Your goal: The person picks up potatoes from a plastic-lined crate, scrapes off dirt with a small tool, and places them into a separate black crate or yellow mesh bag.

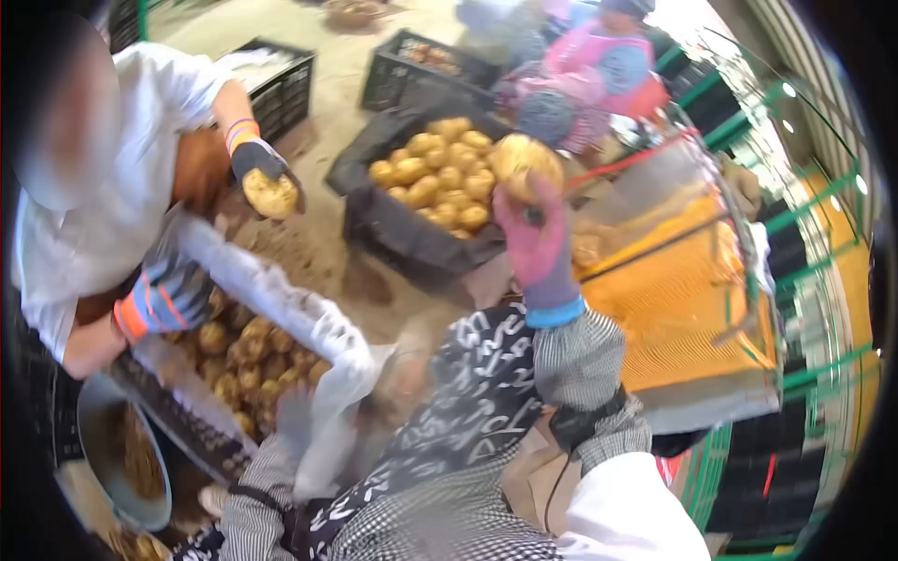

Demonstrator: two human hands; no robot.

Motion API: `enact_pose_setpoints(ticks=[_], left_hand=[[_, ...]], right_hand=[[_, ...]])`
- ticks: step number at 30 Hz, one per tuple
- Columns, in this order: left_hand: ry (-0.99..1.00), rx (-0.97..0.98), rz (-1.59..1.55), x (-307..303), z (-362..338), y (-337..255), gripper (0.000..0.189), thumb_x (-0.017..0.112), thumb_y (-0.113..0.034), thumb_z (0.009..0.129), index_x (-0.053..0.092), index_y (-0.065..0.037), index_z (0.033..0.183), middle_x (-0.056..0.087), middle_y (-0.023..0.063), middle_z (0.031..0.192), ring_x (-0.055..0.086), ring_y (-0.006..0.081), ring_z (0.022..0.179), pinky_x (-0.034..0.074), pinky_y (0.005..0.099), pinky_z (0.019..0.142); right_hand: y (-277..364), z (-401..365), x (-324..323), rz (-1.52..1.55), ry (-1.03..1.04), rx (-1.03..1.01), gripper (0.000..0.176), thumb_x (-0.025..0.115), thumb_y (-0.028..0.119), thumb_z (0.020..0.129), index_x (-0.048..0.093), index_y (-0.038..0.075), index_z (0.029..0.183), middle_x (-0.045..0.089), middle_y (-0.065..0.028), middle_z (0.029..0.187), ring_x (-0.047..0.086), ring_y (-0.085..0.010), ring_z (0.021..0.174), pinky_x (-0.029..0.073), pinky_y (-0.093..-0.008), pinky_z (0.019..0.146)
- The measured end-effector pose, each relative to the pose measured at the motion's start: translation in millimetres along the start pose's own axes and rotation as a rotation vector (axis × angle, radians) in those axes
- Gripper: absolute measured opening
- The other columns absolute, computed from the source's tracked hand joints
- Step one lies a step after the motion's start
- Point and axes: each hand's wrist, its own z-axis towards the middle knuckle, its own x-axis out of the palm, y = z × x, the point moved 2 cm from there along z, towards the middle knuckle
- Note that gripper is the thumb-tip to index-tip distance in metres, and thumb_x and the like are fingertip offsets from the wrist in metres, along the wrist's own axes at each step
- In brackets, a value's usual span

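Observation:
My right hand (535,238), in a pink and purple glove, is closed round a large pale potato (524,161) and holds it up by the right side of a black-lined crate (412,245) full of yellow potatoes (444,168). My left hand (296,416), in a greyish glove, is low at the near end of a crate with a white liner (281,285). Darker potatoes (245,360) lie in that crate, beside the hand. Motion blurs its fingers, and what they may hold cannot be made out.
Across the white-lined crate, a co-worker's gloved hand (267,166) holds a potato (271,194); their other hand (166,294) rests at its edge. A blue bucket (159,486) stands lower left, orange mesh (673,309) in a frame at right. More people (599,65) and black crates (383,79) are behind.

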Motion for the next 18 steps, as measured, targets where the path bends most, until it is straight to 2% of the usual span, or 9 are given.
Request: enact_pose_setpoints(ticks=[1, 3, 4, 6, 8, 9, 10, 12, 18], left_hand=[[-0.067, 0.084, 0.124, -30.9, -16.8, 2.6, 0.056, 0.053, -0.034, 0.087, 0.050, -0.006, 0.135, 0.046, 0.0189, 0.136, 0.049, 0.0346, 0.111, 0.042, 0.0425, 0.088], [0.251, -0.037, -0.180, -60.8, -5.5, 7.4, 0.060, 0.052, -0.035, 0.087, 0.046, -0.005, 0.138, 0.044, 0.0163, 0.137, 0.048, 0.0310, 0.110, 0.040, 0.0406, 0.088], [0.236, 0.100, 0.037, -15.3, -2.4, 13.1, 0.063, 0.053, -0.030, 0.085, 0.042, -0.003, 0.141, 0.045, 0.0157, 0.135, 0.046, 0.0309, 0.112, 0.040, 0.0412, 0.088], [0.280, 0.026, -0.017, -5.1, 8.2, 9.9, 0.062, 0.053, -0.024, 0.084, 0.040, -0.003, 0.142, 0.045, 0.0153, 0.135, 0.046, 0.0305, 0.112, 0.040, 0.0417, 0.087], [0.331, 0.005, -0.059, -20.9, 2.5, 3.8, 0.061, 0.052, -0.020, 0.084, 0.041, -0.002, 0.141, 0.045, 0.0149, 0.135, 0.045, 0.0297, 0.113, 0.040, 0.0419, 0.087], [0.346, 0.011, -0.075, -36.6, 3.8, 2.6, 0.060, 0.051, -0.018, 0.084, 0.042, -0.002, 0.141, 0.045, 0.0147, 0.135, 0.045, 0.0291, 0.113, 0.039, 0.0417, 0.086], [0.042, 0.071, 0.156, -42.2, -2.6, 2.1, 0.048, 0.052, -0.020, 0.084, 0.048, -0.005, 0.129, 0.048, 0.0123, 0.127, 0.046, 0.0278, 0.111, 0.040, 0.0413, 0.082], [-0.196, 0.109, 0.391, -36.5, -11.5, -4.5, 0.036, 0.053, -0.022, 0.084, 0.055, -0.009, 0.118, 0.052, 0.0094, 0.118, 0.047, 0.0264, 0.109, 0.040, 0.0406, 0.078], [0.247, 0.061, 0.167, -36.9, 5.3, -7.9, 0.032, 0.052, -0.024, 0.086, 0.058, -0.012, 0.115, 0.057, 0.0070, 0.110, 0.052, 0.0261, 0.103, 0.041, 0.0393, 0.073]], right_hand=[[36.1, 13.1, 9.5, -0.031, -0.071, 0.013, 0.032, 0.059, 0.025, 0.096, 0.058, 0.007, 0.122, 0.063, -0.0085, 0.111, 0.062, -0.0218, 0.100, 0.056, -0.0381, 0.086], [128.8, 80.9, -15.2, -0.214, -0.029, -0.467, 0.034, 0.057, 0.024, 0.097, 0.058, 0.001, 0.122, 0.063, -0.0082, 0.111, 0.064, -0.0203, 0.102, 0.055, -0.0332, 0.092], [164.5, 110.5, -34.1, -0.328, -0.015, -0.575, 0.032, 0.056, 0.023, 0.098, 0.058, 0.001, 0.120, 0.063, -0.0091, 0.111, 0.064, -0.0206, 0.102, 0.054, -0.0340, 0.093], [234.7, 167.1, -71.1, -0.545, -0.021, -0.802, 0.029, 0.053, 0.021, 0.099, 0.059, 0.000, 0.117, 0.063, -0.0110, 0.111, 0.064, -0.0211, 0.103, 0.053, -0.0354, 0.097], [245.6, 181.8, -89.7, -0.539, -0.005, -0.692, 0.028, 0.051, 0.021, 0.100, 0.057, -0.002, 0.115, 0.062, -0.0110, 0.114, 0.062, -0.0195, 0.107, 0.051, -0.0349, 0.100], [227.6, 183.0, -86.4, -0.518, 0.027, -0.623, 0.028, 0.051, 0.020, 0.100, 0.057, -0.002, 0.117, 0.062, -0.0109, 0.114, 0.062, -0.0201, 0.107, 0.051, -0.0352, 0.100], [192.5, 166.1, -75.6, -0.482, 0.061, -0.543, 0.028, 0.051, 0.019, 0.099, 0.056, -0.002, 0.118, 0.062, -0.0108, 0.115, 0.062, -0.0206, 0.106, 0.051, -0.0355, 0.100], [119.2, 121.4, -41.4, -0.388, 0.137, -0.348, 0.029, 0.052, 0.017, 0.098, 0.055, -0.001, 0.121, 0.062, -0.0106, 0.115, 0.063, -0.0217, 0.106, 0.052, -0.0361, 0.100], [-47.3, 2.4, -0.9, -0.180, -0.073, 0.069, 0.040, 0.053, 0.014, 0.097, 0.050, 0.001, 0.134, 0.060, -0.0130, 0.121, 0.064, -0.0252, 0.104, 0.055, -0.0416, 0.093]])
